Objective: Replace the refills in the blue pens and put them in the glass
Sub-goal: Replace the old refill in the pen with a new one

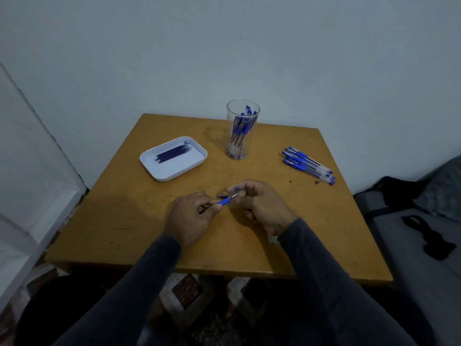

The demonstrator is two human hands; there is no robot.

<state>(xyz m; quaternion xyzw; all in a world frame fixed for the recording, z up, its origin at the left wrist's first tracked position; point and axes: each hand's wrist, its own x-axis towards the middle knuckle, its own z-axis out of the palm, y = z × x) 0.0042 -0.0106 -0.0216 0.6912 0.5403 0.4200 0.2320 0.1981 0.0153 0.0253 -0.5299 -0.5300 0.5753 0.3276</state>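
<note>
Near edge, both hands meet: the left hand (189,216) pinches a blue-gripped pen tip section (227,200), the right hand (259,203) curls round its point. Farther left, a white tray (159,174) of dark refills (173,153); far centre, the clear glass (242,128); right, loose blue pens (308,164).

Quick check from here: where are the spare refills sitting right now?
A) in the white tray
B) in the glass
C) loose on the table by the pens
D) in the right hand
A: the dark refills lie bundled in the white tray, left of the glass.
</note>
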